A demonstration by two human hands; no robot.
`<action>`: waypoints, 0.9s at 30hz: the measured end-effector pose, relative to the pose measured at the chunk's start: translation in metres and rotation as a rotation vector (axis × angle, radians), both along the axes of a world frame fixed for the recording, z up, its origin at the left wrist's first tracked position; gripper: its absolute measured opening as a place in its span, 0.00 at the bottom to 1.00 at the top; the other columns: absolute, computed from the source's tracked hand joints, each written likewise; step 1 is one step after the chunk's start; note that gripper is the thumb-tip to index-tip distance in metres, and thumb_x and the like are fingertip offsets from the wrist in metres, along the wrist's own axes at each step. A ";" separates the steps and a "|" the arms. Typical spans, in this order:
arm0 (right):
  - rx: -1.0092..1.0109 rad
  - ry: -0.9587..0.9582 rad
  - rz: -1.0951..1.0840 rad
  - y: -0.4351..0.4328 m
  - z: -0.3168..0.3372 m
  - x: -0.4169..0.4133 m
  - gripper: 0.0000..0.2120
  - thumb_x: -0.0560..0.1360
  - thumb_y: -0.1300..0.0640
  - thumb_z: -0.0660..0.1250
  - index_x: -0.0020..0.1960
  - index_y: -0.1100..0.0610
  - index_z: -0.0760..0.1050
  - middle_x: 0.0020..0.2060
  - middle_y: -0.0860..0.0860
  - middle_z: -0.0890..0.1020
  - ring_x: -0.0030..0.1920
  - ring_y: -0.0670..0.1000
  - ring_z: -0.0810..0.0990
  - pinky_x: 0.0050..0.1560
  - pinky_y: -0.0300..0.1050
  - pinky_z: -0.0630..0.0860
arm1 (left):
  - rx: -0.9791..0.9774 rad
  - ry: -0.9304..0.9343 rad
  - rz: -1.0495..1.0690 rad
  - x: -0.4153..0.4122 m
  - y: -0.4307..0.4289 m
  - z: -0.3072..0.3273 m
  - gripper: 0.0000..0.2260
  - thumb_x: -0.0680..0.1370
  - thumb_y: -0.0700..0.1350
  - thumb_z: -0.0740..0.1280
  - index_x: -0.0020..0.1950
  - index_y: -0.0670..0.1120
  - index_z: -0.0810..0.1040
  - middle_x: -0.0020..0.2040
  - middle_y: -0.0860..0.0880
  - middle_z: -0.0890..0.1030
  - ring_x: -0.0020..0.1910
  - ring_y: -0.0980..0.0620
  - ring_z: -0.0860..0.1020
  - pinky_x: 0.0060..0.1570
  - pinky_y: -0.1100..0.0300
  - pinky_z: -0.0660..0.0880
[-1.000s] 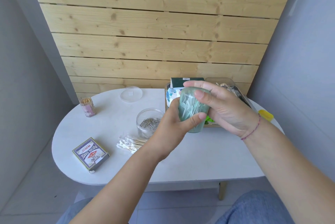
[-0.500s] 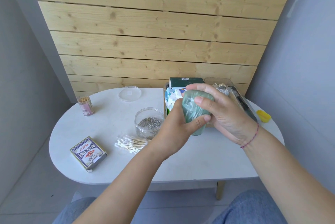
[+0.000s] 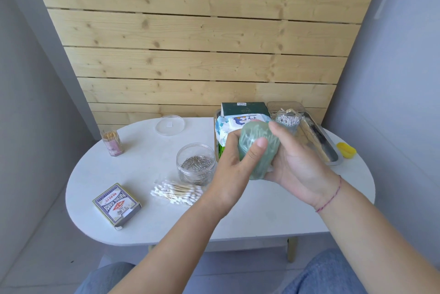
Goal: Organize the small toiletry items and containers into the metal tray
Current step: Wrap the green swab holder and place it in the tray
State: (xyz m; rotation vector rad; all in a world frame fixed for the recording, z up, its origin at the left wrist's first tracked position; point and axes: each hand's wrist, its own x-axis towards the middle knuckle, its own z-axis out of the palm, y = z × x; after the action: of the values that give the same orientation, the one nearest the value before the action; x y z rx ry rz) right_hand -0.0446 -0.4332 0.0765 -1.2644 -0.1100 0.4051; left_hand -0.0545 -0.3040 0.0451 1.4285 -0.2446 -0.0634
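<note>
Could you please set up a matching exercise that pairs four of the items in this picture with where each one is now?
Things:
1. green container
2. playing card box
3. yellow cap
4. paper clip jar

Places:
A. on the table, right of the metal tray
B. held by the left hand and right hand
C. near the table's front left edge
D. just behind the loose cotton swabs

Pairs: 1-B, 2-C, 3-A, 4-D

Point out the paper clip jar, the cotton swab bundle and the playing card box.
paper clip jar (image 3: 195, 165): head view, clear wall over the clips.
cotton swab bundle (image 3: 177, 192): head view, middle of the bundle.
playing card box (image 3: 116, 205): head view, centre of the printed top.
</note>
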 end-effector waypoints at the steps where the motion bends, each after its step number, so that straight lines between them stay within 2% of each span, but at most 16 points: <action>1: -0.040 0.033 0.014 -0.001 -0.002 0.002 0.20 0.77 0.42 0.57 0.64 0.50 0.74 0.62 0.55 0.79 0.66 0.58 0.74 0.59 0.58 0.76 | -0.017 0.010 0.005 0.000 -0.001 -0.002 0.24 0.71 0.60 0.66 0.63 0.51 0.70 0.60 0.51 0.80 0.58 0.57 0.79 0.52 0.62 0.78; 4: -0.068 0.102 0.014 -0.004 -0.003 0.006 0.20 0.77 0.44 0.58 0.64 0.51 0.75 0.63 0.57 0.78 0.65 0.60 0.75 0.61 0.66 0.73 | -0.038 0.048 -0.002 0.001 -0.003 -0.004 0.22 0.72 0.57 0.66 0.63 0.52 0.70 0.62 0.51 0.79 0.60 0.57 0.78 0.55 0.63 0.77; 6: -0.067 0.121 -0.049 -0.004 -0.001 0.009 0.20 0.76 0.45 0.60 0.63 0.53 0.75 0.63 0.58 0.78 0.61 0.59 0.78 0.57 0.61 0.77 | -0.024 0.077 -0.013 0.004 -0.005 -0.002 0.24 0.71 0.59 0.66 0.65 0.54 0.70 0.65 0.51 0.76 0.64 0.56 0.75 0.60 0.62 0.75; 8: -0.080 0.122 -0.113 -0.003 0.001 0.011 0.20 0.76 0.46 0.61 0.62 0.55 0.76 0.60 0.58 0.80 0.54 0.57 0.80 0.51 0.56 0.80 | -0.009 0.142 -0.036 0.008 -0.006 0.001 0.26 0.70 0.66 0.64 0.66 0.59 0.70 0.68 0.52 0.73 0.68 0.56 0.71 0.68 0.54 0.69; 9: -0.094 0.123 -0.138 -0.002 0.001 0.012 0.19 0.75 0.47 0.62 0.61 0.55 0.77 0.57 0.58 0.82 0.50 0.55 0.81 0.49 0.55 0.80 | -0.017 0.184 -0.064 0.009 -0.006 0.004 0.26 0.71 0.68 0.61 0.66 0.59 0.70 0.67 0.53 0.74 0.67 0.55 0.72 0.69 0.52 0.68; 12: -0.139 0.125 -0.208 0.002 -0.001 0.011 0.16 0.74 0.47 0.63 0.57 0.52 0.79 0.47 0.52 0.85 0.44 0.52 0.84 0.47 0.54 0.81 | -0.041 0.280 -0.147 0.013 -0.004 0.011 0.23 0.78 0.64 0.53 0.68 0.55 0.70 0.63 0.52 0.80 0.59 0.55 0.80 0.62 0.53 0.75; 15: -0.173 0.087 -0.253 0.009 -0.003 0.009 0.12 0.76 0.48 0.61 0.51 0.51 0.80 0.40 0.49 0.86 0.41 0.51 0.84 0.49 0.54 0.81 | -0.035 0.297 -0.137 0.015 -0.003 0.008 0.21 0.81 0.59 0.52 0.69 0.50 0.69 0.62 0.48 0.81 0.53 0.54 0.83 0.55 0.58 0.78; 18: -0.209 0.046 -0.266 0.014 -0.003 0.006 0.12 0.77 0.49 0.60 0.45 0.50 0.81 0.35 0.47 0.85 0.37 0.48 0.84 0.49 0.54 0.80 | -0.052 0.316 -0.096 0.014 -0.003 0.005 0.21 0.81 0.56 0.52 0.69 0.48 0.70 0.62 0.45 0.80 0.54 0.50 0.83 0.59 0.52 0.78; 21: -0.208 0.035 -0.299 0.018 -0.005 0.004 0.13 0.77 0.51 0.59 0.41 0.51 0.80 0.31 0.45 0.84 0.31 0.44 0.83 0.44 0.50 0.80 | -0.085 0.309 -0.044 0.012 -0.005 0.004 0.19 0.81 0.53 0.53 0.67 0.47 0.71 0.62 0.43 0.80 0.55 0.48 0.82 0.58 0.48 0.78; 27: -0.199 0.029 -0.364 0.023 -0.013 -0.002 0.11 0.77 0.51 0.59 0.43 0.51 0.80 0.37 0.47 0.84 0.37 0.47 0.82 0.45 0.50 0.79 | -0.157 0.332 0.031 0.003 -0.012 0.000 0.18 0.80 0.51 0.55 0.66 0.49 0.73 0.61 0.44 0.81 0.60 0.46 0.79 0.61 0.41 0.75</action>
State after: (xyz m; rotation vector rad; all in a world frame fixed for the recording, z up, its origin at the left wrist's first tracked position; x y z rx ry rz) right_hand -0.0463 -0.4101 0.0631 -1.4398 0.1878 0.1210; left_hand -0.0517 -0.3163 0.0449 1.2435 0.0457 -0.2483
